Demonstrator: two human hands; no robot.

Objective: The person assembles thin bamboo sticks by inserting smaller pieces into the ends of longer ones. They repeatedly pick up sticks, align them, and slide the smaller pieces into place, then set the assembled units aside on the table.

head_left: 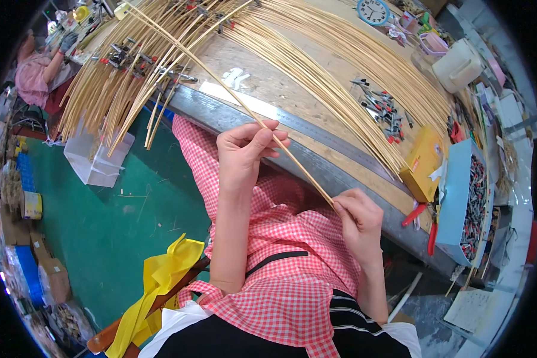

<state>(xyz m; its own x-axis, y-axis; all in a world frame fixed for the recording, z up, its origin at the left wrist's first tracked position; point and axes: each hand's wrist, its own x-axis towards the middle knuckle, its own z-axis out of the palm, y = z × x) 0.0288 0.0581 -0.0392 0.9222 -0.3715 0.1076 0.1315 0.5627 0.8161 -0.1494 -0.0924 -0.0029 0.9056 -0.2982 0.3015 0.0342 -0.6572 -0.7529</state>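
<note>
A long, thin, pale wooden stick [307, 174] slants across the front of the bench, its far part over the bundled sticks at the upper left. My left hand [241, 149] pinches it partway along between thumb and fingers. Its near end is between the thumb and fingers of my right hand [361, 218], lower and to the right. Both hands are raised over my lap, by the bench edge. Beyond them lie a long metal ruler [334, 136] and a row of similar loose sticks [316, 74].
Clamped stick bundles [110, 89] overhang the bench [191, 107] at left. Small red-and-black clips [383, 110] lie near a yellow box [423, 164]; more fill a blue box [450, 197]. Red-handled pliers [432, 237] sit by the edge. Another person [39, 74] works far left.
</note>
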